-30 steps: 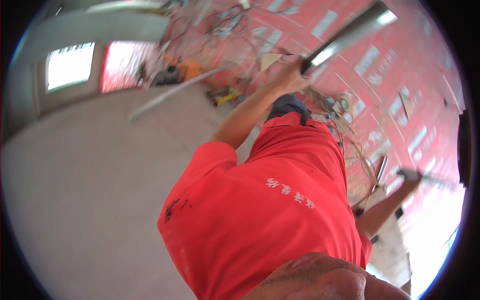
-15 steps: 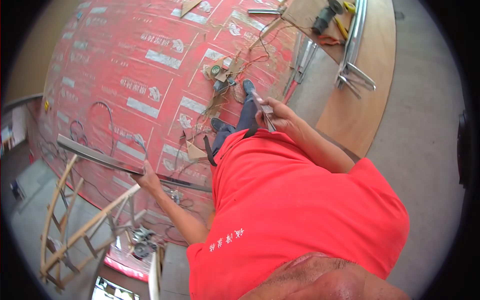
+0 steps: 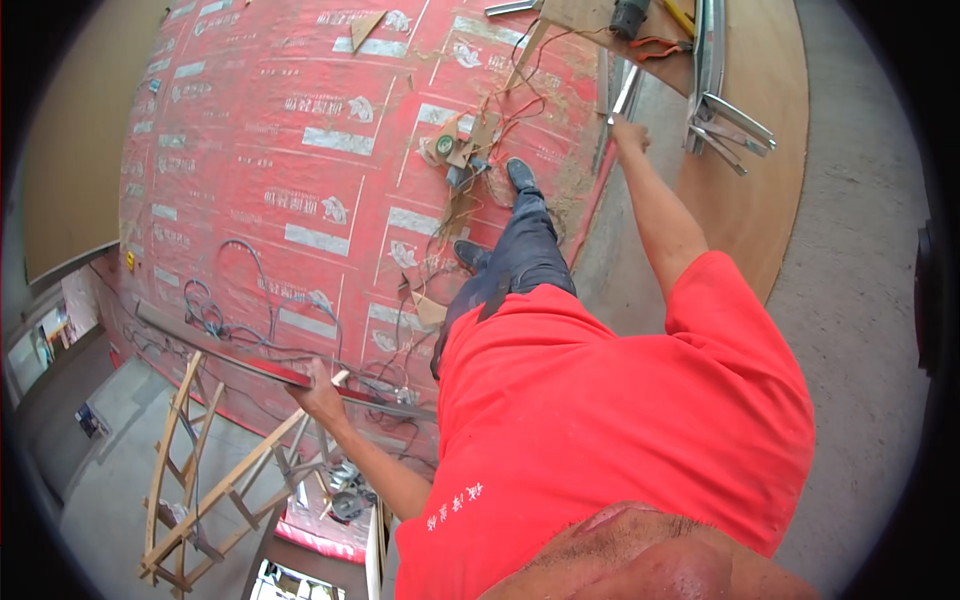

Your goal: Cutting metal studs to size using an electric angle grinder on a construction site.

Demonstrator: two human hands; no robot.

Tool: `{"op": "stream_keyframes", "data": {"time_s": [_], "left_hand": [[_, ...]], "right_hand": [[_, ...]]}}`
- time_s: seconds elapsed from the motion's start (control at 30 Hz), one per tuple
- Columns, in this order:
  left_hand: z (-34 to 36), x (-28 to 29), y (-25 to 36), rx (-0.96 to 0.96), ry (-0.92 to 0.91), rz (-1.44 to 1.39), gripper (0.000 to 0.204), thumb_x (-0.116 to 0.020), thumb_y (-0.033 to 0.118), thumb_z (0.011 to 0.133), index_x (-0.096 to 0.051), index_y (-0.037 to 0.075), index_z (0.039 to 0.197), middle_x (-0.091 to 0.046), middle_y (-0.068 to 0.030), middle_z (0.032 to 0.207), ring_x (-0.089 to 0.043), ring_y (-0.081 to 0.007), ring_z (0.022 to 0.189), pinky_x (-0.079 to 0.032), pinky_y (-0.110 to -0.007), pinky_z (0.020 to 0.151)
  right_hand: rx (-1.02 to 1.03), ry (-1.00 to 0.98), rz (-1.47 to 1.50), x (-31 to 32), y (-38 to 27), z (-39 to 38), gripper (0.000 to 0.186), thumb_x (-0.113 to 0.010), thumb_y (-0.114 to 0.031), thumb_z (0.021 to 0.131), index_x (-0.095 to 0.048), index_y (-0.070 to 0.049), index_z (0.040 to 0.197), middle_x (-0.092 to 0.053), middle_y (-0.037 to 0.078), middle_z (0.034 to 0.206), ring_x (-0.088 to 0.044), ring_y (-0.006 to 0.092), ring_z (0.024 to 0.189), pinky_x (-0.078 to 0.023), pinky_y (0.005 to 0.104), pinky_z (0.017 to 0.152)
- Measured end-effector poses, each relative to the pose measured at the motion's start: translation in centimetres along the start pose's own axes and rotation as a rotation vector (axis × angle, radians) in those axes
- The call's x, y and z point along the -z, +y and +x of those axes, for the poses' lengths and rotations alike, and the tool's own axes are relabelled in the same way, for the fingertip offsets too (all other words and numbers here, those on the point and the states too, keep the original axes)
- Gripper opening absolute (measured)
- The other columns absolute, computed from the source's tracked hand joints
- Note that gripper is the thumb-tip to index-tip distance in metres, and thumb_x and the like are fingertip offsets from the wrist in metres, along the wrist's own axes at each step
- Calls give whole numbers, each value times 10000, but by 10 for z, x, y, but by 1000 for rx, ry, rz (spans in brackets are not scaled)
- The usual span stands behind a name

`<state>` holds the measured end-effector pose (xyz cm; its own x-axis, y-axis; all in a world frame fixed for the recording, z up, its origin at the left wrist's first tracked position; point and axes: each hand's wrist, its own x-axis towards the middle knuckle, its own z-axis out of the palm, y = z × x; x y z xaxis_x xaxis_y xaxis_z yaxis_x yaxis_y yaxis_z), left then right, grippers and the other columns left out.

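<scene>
Left hand (image 3: 318, 392) grasping long metal channel (image 3: 225, 350), toward eight o'clock — best kept level, gripped close to balance point, ends clear of wooden frame (image 3: 228, 483). Right hand (image 3: 630, 137) at bright metal strip (image 3: 626, 92), toward one o'clock — whether grasping, cannot tell.

Left hand (image 3: 318, 392): covers part of the dark metal strip (image 3: 225, 349); the strip's right end is lost at the red shirt (image 3: 620, 420), true end not visible. Right hand (image 3: 629, 136): fingertips indistinct; contact with the bright metal piece (image 3: 627, 92) cannot be confirmed. Power tool (image 3: 629, 18) and metal profiles (image 3: 711, 60): cut off by upper edge. White-paned object (image 3: 290, 582): cut off by lower edge. Dark item at right rim (image 3: 928, 290): too shadowed to identify. Small fittings on the machine (image 3: 347, 502): too small to resolve.
</scene>
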<state>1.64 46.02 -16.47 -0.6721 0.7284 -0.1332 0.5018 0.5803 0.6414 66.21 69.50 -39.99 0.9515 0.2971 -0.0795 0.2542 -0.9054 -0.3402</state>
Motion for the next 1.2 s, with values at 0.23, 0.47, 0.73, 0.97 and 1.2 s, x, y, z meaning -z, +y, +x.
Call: {"op": "stream_keyframes", "data": {"time_s": [0.23, 0.47, 0.73, 0.97, 1.2], "left_hand": [[-6, -19, 38, 11, 31, -93, 462, -697, 254, 823, -448, -50, 1066, -536, -174, 935, -525, -296, 836, -445, -397, 813], [-21, -15, -15, -57, 277, -125, 451, -698, 241, 841, -536, -65, 1131, -622, -202, 1003, -597, -303, 898, -471, -398, 878], [-182, 34, -97, 381, 642, -133, 333, -653, 207, 827, -601, -23, 1062, -647, -172, 991, -614, -313, 930, -465, -415, 853], [-351, -29, -150, 916, 1513, -842, 526, -669, 49, 817, -423, 63, 1282, -544, -140, 1224, -606, -299, 1007, -544, -520, 781], [-445, -72, -213, 896, 2088, -1210, 530, -649, 187, 877, -394, 79, 1328, -530, -169, 1251, -580, -344, 1092, -511, -519, 872]], "right_hand": [[449, -896, -19, 56, -3, -87, 515, -674, -398, 751, -680, 24, 1045, -696, 192, 948, -666, 316, 913, -507, 402, 819], [524, -1085, 93, 106, -27, -109, 362, -638, -342, 850, -692, -26, 1018, -670, 86, 799, -614, 138, 659, -496, 310, 576], [542, -1473, -4, 61, -75, -93, 360, -625, -267, 896, -587, -32, 1166, -652, 82, 996, -653, 169, 846, -530, 274, 687], [711, -1490, -171, 11, -174, -170, 384, -635, -264, 891, -583, -26, 1188, -660, 119, 1060, -656, 200, 881, -532, 298, 741], [987, -1497, -312, 26, -212, -261, 450, -591, -292, 919, -526, -17, 1268, -629, 141, 1148, -637, 223, 953, -529, 315, 785]]}}
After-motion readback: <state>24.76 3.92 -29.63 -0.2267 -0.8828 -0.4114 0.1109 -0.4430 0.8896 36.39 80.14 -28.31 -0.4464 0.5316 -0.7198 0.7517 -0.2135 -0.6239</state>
